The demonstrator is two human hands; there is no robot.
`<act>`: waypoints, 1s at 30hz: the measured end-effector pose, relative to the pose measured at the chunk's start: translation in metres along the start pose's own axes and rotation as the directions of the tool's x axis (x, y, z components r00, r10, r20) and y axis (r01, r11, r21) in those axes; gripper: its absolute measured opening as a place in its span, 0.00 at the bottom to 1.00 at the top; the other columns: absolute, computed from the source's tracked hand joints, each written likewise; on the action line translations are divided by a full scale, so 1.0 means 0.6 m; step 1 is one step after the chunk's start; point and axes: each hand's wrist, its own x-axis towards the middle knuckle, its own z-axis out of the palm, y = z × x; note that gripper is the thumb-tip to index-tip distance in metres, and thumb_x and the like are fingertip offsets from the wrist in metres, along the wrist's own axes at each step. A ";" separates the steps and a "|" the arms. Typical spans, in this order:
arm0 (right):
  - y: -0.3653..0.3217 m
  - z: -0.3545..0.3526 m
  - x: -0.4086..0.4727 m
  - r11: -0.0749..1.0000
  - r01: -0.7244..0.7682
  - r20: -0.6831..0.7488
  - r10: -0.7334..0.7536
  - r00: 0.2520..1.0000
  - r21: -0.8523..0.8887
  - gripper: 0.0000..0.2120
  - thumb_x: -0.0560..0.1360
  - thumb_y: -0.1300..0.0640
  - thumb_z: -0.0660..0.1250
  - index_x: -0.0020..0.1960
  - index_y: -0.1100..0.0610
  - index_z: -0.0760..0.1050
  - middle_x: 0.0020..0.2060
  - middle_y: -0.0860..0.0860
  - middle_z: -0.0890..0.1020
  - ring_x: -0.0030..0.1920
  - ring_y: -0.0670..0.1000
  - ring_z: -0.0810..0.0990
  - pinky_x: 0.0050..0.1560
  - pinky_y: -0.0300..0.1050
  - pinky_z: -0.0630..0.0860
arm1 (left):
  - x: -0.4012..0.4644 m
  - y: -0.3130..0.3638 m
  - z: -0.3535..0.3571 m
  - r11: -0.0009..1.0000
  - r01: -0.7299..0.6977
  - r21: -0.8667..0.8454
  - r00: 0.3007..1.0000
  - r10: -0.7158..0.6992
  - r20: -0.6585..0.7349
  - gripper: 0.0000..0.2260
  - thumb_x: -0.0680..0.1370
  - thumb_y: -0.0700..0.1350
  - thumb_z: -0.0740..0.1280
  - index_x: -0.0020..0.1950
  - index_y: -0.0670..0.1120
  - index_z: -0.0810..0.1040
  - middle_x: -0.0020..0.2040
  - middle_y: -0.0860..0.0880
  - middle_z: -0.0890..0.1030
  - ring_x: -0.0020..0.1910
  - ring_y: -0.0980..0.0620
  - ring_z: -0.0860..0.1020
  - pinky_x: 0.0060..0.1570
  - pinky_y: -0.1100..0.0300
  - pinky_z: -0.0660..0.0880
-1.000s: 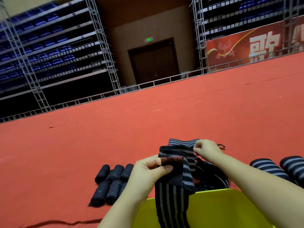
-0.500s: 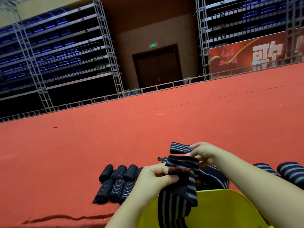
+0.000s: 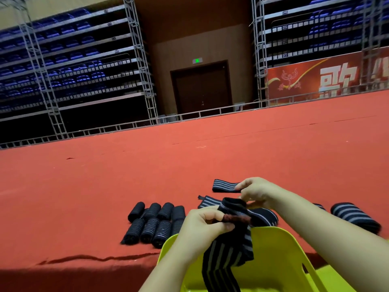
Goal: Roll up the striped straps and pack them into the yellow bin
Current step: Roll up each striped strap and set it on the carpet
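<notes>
A black strap with grey stripes (image 3: 226, 256) hangs down over the yellow bin (image 3: 280, 258) at the bottom centre. My left hand (image 3: 200, 226) pinches its upper end by a dark red patch. My right hand (image 3: 257, 191) pinches the strap's folded top edge just behind. Several rolled straps (image 3: 155, 224) lie in two rows on the red surface to the left. More loose straps (image 3: 224, 185) lie behind my hands, and two rolls (image 3: 355, 217) lie at the right.
The red carpeted surface (image 3: 105, 186) stretches far ahead to a metal rail. Its front edge drops off at the lower left. Scaffold racks with blue seats, a dark door and a red banner stand beyond.
The view has tilted down slightly. My hands have drawn closer together and folded the top of the strap over; its hanging part is lower over the bin.
</notes>
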 end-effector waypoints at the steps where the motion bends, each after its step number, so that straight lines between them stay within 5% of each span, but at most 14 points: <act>1: 0.001 0.001 -0.010 0.999 0.033 -0.028 -0.032 0.999 0.035 0.15 0.72 0.77 0.58 0.45 0.59 0.74 0.49 0.58 0.77 0.51 0.55 0.79 0.27 0.41 0.77 | -0.006 0.003 0.004 1.000 -0.015 -0.015 1.000 0.015 0.004 0.04 0.71 0.31 0.72 0.39 0.38 0.84 0.48 0.47 0.84 0.50 0.53 0.82 0.57 0.54 0.76; 4: -0.004 -0.012 -0.056 0.961 0.152 -0.070 -0.139 0.988 0.233 0.17 0.71 0.79 0.56 0.44 0.60 0.75 0.46 0.58 0.78 0.47 0.53 0.80 0.38 0.44 0.79 | -0.031 0.015 0.009 0.986 -0.042 -0.164 0.998 0.034 -0.053 0.03 0.69 0.32 0.72 0.39 0.39 0.84 0.50 0.43 0.84 0.49 0.51 0.82 0.53 0.57 0.78; 9: 0.008 -0.033 -0.177 0.859 0.281 -0.057 -0.285 0.957 0.428 0.17 0.71 0.81 0.58 0.46 0.62 0.75 0.45 0.58 0.81 0.46 0.51 0.81 0.39 0.38 0.80 | -0.082 0.020 0.009 0.939 -0.010 -0.344 0.985 -0.050 -0.164 0.06 0.64 0.36 0.75 0.40 0.42 0.86 0.44 0.43 0.85 0.44 0.50 0.82 0.45 0.60 0.78; 12: 0.051 -0.019 -0.238 0.861 0.368 -0.078 -0.364 0.928 0.352 0.17 0.70 0.80 0.60 0.43 0.60 0.76 0.42 0.56 0.82 0.44 0.48 0.82 0.41 0.37 0.79 | -0.105 0.021 0.012 0.943 -0.001 -0.333 0.983 -0.061 -0.175 0.05 0.69 0.32 0.71 0.42 0.39 0.85 0.48 0.40 0.85 0.45 0.48 0.83 0.45 0.59 0.79; 17: 0.120 0.014 -0.265 0.908 0.406 -0.214 -0.378 0.901 0.104 0.09 0.72 0.72 0.67 0.43 0.59 0.79 0.39 0.54 0.83 0.43 0.52 0.82 0.47 0.45 0.79 | -0.135 0.028 0.010 0.913 0.034 -0.406 0.982 -0.107 -0.158 0.07 0.64 0.35 0.74 0.41 0.38 0.85 0.43 0.40 0.85 0.41 0.46 0.83 0.39 0.59 0.79; 24: 0.155 0.050 -0.263 0.899 0.362 -0.469 -0.438 0.767 -0.248 0.08 0.73 0.55 0.70 0.50 0.49 0.73 0.53 0.48 0.71 0.53 0.46 0.75 0.51 0.44 0.69 | -0.142 0.034 -0.001 0.852 0.019 -0.522 0.960 -0.162 -0.229 0.06 0.65 0.36 0.68 0.37 0.41 0.85 0.39 0.41 0.84 0.37 0.47 0.83 0.37 0.57 0.80; 27: 0.162 0.062 -0.265 0.941 0.142 -0.186 -0.205 0.961 -0.306 0.12 0.75 0.44 0.66 0.51 0.51 0.73 0.50 0.48 0.75 0.49 0.50 0.79 0.48 0.46 0.78 | -0.139 0.035 -0.001 0.834 0.007 -0.552 0.956 -0.168 -0.242 0.06 0.65 0.36 0.68 0.36 0.42 0.85 0.38 0.42 0.84 0.37 0.48 0.83 0.36 0.58 0.80; 30: 0.169 0.075 -0.255 0.905 0.022 0.043 -0.004 0.999 -0.425 0.22 0.75 0.38 0.62 0.61 0.51 0.72 0.57 0.48 0.75 0.49 0.49 0.80 0.49 0.47 0.81 | -0.135 0.039 0.005 0.824 -0.007 -0.567 0.956 -0.160 -0.245 0.06 0.65 0.36 0.68 0.36 0.43 0.85 0.38 0.43 0.84 0.37 0.48 0.83 0.35 0.58 0.80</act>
